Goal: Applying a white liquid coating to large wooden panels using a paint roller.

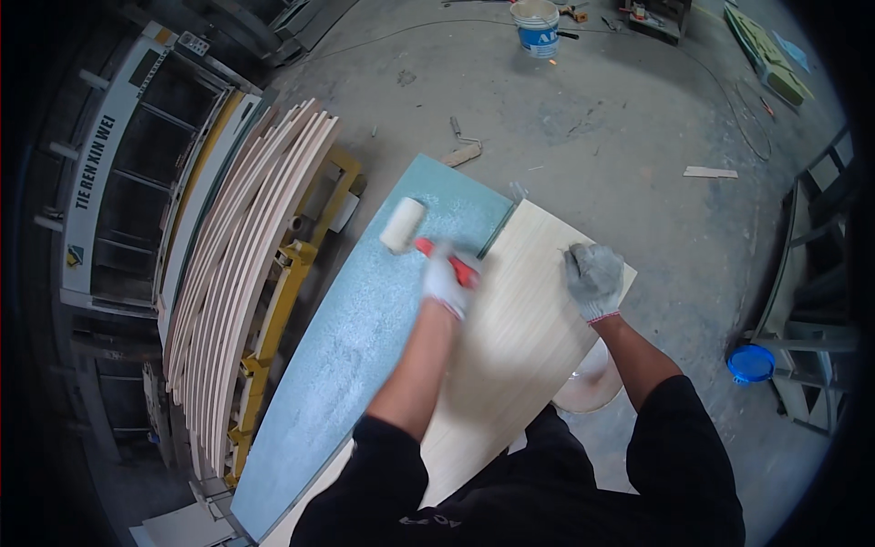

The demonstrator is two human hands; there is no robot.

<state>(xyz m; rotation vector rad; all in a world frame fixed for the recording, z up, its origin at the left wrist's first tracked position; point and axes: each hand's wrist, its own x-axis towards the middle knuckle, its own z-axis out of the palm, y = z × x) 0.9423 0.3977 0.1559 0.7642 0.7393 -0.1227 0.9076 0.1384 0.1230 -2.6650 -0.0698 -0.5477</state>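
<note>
My left hand (447, 281), in a whitish work glove, is wrapped round the red handle of a paint roller (403, 225). The roller's white sleeve lies on a long blue-green board (351, 333) that is patchy with pale wet-looking coating. Alongside it on the right is a pale wood-grain board (510, 319). My right hand (595, 278), in a grey glove, rests at this board's far right corner with its fingers curled over the edge; the fingertips are partly hidden. Motion smears the left hand slightly.
Curved wooden strips (246, 273) stand stacked at left beside a yellow frame (287, 283). Another roller (463, 153) lies on the floor ahead. A white-and-blue bucket (536, 32) stands farther off. A round tub (592, 378) sits partly beneath the boards; a blue lid (751, 363) is at right.
</note>
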